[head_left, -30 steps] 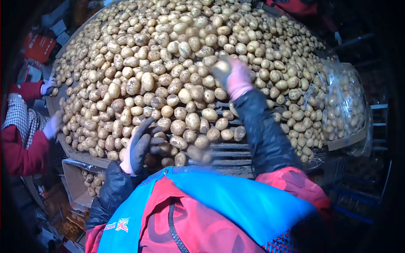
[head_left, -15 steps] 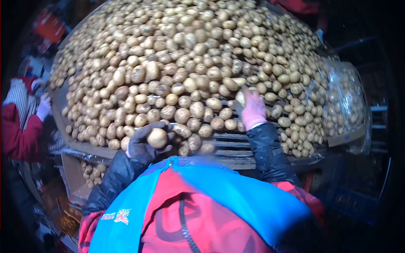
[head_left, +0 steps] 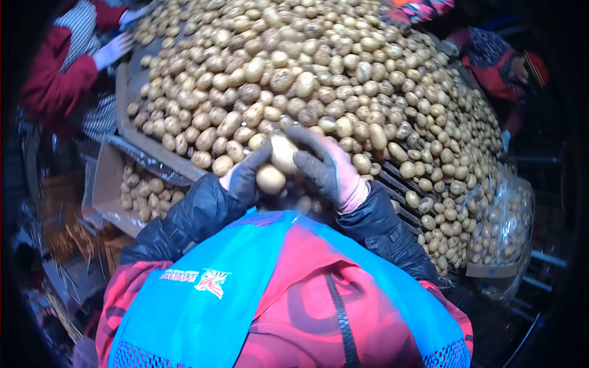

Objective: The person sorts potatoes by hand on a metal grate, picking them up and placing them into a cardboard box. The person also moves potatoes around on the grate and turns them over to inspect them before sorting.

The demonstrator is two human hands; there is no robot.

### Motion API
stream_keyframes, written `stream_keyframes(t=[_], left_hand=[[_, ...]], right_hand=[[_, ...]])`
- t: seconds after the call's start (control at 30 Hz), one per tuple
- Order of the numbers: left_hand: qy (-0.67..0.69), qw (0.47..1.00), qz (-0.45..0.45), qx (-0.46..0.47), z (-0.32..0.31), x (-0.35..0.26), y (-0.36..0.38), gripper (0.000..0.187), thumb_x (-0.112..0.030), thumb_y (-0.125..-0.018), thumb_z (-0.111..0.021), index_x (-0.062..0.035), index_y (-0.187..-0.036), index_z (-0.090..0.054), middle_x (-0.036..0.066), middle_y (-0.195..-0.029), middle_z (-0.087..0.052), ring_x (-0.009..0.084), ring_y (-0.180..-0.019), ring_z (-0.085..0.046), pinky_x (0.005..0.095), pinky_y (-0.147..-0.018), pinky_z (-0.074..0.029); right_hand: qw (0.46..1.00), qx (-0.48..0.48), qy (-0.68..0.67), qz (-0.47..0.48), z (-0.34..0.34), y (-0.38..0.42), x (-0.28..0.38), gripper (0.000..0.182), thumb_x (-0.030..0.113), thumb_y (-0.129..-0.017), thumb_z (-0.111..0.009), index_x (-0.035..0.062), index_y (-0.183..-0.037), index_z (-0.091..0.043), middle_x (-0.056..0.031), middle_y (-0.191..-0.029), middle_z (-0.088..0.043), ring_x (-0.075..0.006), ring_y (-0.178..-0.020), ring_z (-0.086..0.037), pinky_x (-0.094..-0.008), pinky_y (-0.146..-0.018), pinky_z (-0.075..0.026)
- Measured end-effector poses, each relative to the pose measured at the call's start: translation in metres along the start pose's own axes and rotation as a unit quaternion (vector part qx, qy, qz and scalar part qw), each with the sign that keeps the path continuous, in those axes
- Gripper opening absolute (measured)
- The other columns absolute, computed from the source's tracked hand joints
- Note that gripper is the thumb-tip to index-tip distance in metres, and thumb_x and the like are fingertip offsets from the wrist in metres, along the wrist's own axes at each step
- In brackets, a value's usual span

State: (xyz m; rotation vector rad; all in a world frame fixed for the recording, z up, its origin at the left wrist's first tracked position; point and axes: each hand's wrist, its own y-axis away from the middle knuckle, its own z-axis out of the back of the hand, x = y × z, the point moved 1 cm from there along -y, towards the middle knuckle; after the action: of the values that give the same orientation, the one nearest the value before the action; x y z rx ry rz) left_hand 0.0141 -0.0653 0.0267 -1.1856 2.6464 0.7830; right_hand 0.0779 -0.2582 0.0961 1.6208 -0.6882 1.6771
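Observation:
My gloved left hand (head_left: pixel 246 178) is closed around a round potato (head_left: pixel 270 178), close to my chest. My right hand (head_left: pixel 326 167), in a dark-palmed pink glove, grips a larger pale potato (head_left: pixel 284 153). Both hands are side by side, with the two potatoes between them and the left fingertips at the pale one's edge. Beyond them spreads a large heap of potatoes (head_left: pixel 251 86) on a slatted table (head_left: pixel 392 178). Beneath my hands, several more potatoes show blurred.
A cardboard box (head_left: pixel 110 197) with potatoes stands at the left below the table rim (head_left: pixel 147 144). At the right is a plastic-lined box (head_left: pixel 494 270) of potatoes. A co-worker's gloved hand (head_left: pixel 112 51) rests at the left rim; other people (head_left: pixel 500 67) stand across the heap.
My right hand has come back from the heap toward my chest with its potato. My left hand, still holding a potato, has moved up and right to meet it. The view has turned.

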Motion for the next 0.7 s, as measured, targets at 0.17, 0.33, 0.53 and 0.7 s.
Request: stream_keyframes(t=[0.17,0.33,0.53,0.7], left_hand=[[0.058,0.976,-0.207,0.025,0.018,-0.026,0.025,0.078,-0.051,-0.091,-0.068,-0.0196,-0.155,-0.037,0.014,-0.135,-0.06,0.0298,-0.1,-0.069,0.0484,-0.076,-0.057],[0.097,0.944,-0.31,0.052,0.069,-0.024,0.062,0.073,-0.049,-0.09,-0.071,-0.0101,-0.146,-0.046,0.021,-0.137,-0.057,0.0359,-0.114,-0.063,0.0546,-0.093,-0.057],[0.223,0.881,-0.415,-0.028,0.089,-0.007,0.148,0.067,-0.055,-0.092,-0.068,-0.014,-0.142,-0.052,0.017,-0.124,-0.065,0.0329,-0.106,-0.067,0.0523,-0.084,-0.058],[0.181,0.799,-0.542,-0.186,0.14,-0.003,0.248,0.071,-0.062,-0.088,-0.068,-0.0089,-0.133,-0.057,0.017,-0.12,-0.067,0.0327,-0.101,-0.068,0.0491,-0.081,-0.059]], right_hand=[[0.905,-0.118,0.387,0.128,0.02,-0.047,-0.02,0.053,0.023,-0.095,-0.066,-0.0012,-0.141,-0.053,-0.0231,-0.137,-0.059,-0.0377,-0.127,-0.056,-0.0437,-0.11,-0.042],[0.821,-0.088,0.549,0.128,0.044,-0.05,-0.073,0.064,0.024,-0.082,-0.072,-0.0013,-0.138,-0.054,-0.0271,-0.127,-0.061,-0.0453,-0.118,-0.057,-0.0514,-0.105,-0.044],[0.834,-0.07,0.527,0.151,0.041,-0.049,-0.077,0.07,0.016,-0.081,-0.072,-0.0046,-0.143,-0.048,-0.029,-0.131,-0.059,-0.0457,-0.121,-0.056,-0.0517,-0.108,-0.041],[0.815,-0.063,0.564,0.119,0.055,-0.048,-0.093,0.076,0.018,-0.083,-0.074,0.0009,-0.151,-0.043,-0.0247,-0.142,-0.054,-0.0414,-0.132,-0.05,-0.0479,-0.114,-0.037]])
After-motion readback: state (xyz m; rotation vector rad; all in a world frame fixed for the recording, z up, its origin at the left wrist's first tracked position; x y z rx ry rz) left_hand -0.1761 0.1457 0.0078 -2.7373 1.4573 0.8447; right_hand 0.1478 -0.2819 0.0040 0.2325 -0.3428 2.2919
